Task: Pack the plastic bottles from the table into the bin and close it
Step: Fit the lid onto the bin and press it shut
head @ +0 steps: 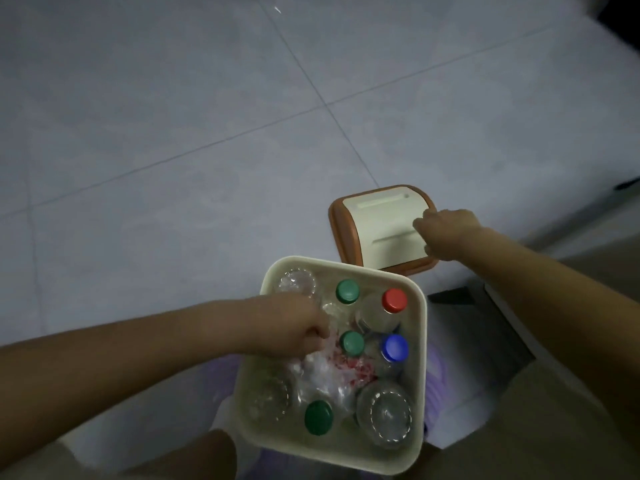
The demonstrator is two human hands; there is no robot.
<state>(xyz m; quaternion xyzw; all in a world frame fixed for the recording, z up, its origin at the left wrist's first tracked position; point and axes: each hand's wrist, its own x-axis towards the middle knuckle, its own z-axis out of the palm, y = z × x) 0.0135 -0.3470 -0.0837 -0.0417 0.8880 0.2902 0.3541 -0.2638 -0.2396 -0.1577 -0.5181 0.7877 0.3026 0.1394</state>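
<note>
A cream square bin (420,327) stands on the floor below me, filled with several clear plastic bottles. Their caps show: green (347,291), red (394,300), green (352,343), blue (394,347) and dark green (318,417). Some bottles stand bottom up (389,414). My left hand (294,329) reaches into the bin's left side, fingers closed on a crumpled clear bottle (325,368) with a red label. My right hand (446,233) rests on the bin's lid (381,223), cream with an orange rim, lying on the floor behind the bin.
Grey floor tiles (173,133) stretch ahead and to the left. A pale raised edge (571,98) runs along the right. A brown table edge (519,427) sits at the lower right, with purple fabric (436,375) under the bin.
</note>
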